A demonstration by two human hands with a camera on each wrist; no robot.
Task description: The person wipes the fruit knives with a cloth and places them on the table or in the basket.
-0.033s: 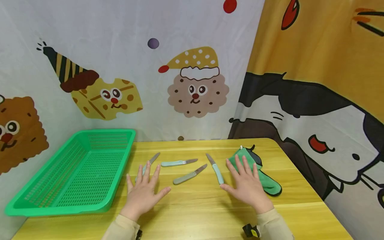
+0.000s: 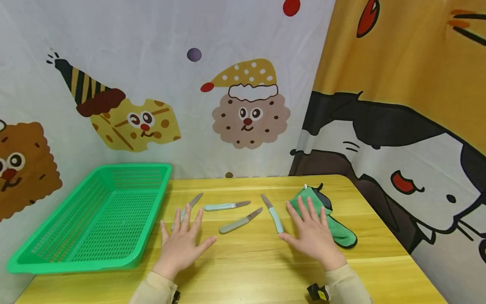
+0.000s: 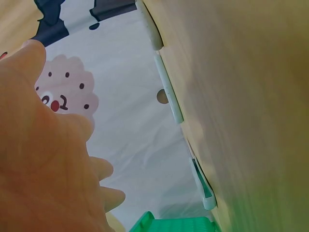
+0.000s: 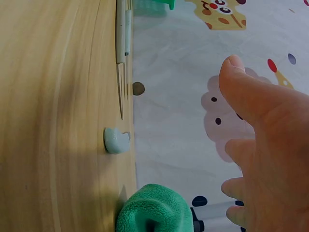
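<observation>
Several small knives lie spread on the table between my hands. My left hand point(image 2: 180, 251), palm down with fingers spread, hovers over the wood and partly covers the leftmost knife point(image 2: 195, 199). Right of its fingertips are a light-blue-handled knife point(image 2: 220, 207) and a grey-green-handled knife point(image 2: 233, 226), blades pointing right. Another blue-handled knife point(image 2: 276, 220) lies by the thumb of my right hand point(image 2: 313, 236), its blade pointing away. That hand is also spread and raised, overlapping a green cloth point(image 2: 343, 234) with dark edging in the head view. Neither hand holds anything.
A green plastic basket point(image 2: 125, 211) with slotted sides stands on the left of the wooden table point(image 2: 243, 270). Behind the table hangs a white curtain point(image 2: 243, 38) with cartoon prints, and a yellow printed curtain point(image 2: 410, 59) borders the right side.
</observation>
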